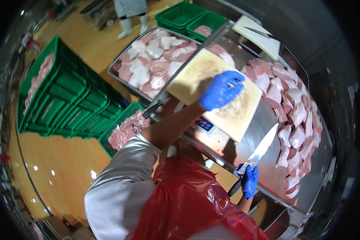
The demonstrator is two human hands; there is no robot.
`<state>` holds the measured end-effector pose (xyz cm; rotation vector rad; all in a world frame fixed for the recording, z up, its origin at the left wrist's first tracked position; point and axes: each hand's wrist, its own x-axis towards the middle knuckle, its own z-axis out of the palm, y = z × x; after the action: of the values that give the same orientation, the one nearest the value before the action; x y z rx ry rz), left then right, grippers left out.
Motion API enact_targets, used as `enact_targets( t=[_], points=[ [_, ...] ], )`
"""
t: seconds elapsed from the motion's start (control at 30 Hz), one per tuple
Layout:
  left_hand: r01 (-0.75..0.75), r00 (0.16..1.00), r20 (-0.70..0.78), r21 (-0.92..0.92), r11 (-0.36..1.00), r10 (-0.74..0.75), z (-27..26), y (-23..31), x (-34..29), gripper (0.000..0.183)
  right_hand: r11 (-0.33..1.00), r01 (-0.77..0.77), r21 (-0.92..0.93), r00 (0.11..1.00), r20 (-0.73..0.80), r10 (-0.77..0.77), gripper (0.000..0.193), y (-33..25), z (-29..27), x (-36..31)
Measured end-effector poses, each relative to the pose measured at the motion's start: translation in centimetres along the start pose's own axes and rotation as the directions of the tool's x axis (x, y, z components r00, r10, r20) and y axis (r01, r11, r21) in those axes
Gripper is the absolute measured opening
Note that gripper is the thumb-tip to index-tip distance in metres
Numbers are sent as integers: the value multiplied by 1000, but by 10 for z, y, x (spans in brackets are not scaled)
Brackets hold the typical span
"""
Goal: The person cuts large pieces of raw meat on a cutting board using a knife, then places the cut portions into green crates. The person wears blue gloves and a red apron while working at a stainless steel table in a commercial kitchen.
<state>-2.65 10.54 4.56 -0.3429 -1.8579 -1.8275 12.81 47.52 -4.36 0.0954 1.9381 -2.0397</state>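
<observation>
My left hand [222,91], in a wet blue glove, is over a worn, pale cutting board [238,120]. Its fingers curl in toward the thumb, leaving a small gap; whether they pinch anything I cannot make out. Lower right, near the table's edge, my gloved right hand [249,181] is closed on a knife [263,147] with a broad blade and a dark handle. The blade points up and away to the right, over the steel table [268,172]. Beneath the board sits a scale [206,126], its panel partly showing.
Pieces of raw meat [298,110] are heaped on the right. A metal tray [117,77] of meat stands beyond the board's left side. Green crates [68,104] stack at left. Another knife [257,31] lies on a far board [270,46]. A person in white boots [125,29] stands beyond.
</observation>
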Motion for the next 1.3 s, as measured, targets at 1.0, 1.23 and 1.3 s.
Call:
enact_targets(
  t=[1.0, 1.23, 1.3],
  points=[
    [-219, 624, 751, 435, 873, -217, 652, -251, 75, 80, 973, -4, 231, 505, -839, 201, 20, 108, -310, -171],
    [812, 545, 666, -270, 517, -509, 457, -192, -25, 60, 989, -72, 127, 622, -770, 144, 20, 90, -311, -139],
    [792, 598, 570, -312, 525, -563, 392, -129, -30, 63, 993, -80, 88, 677, -726, 119, 22, 90, -308, -130]
  ],
)
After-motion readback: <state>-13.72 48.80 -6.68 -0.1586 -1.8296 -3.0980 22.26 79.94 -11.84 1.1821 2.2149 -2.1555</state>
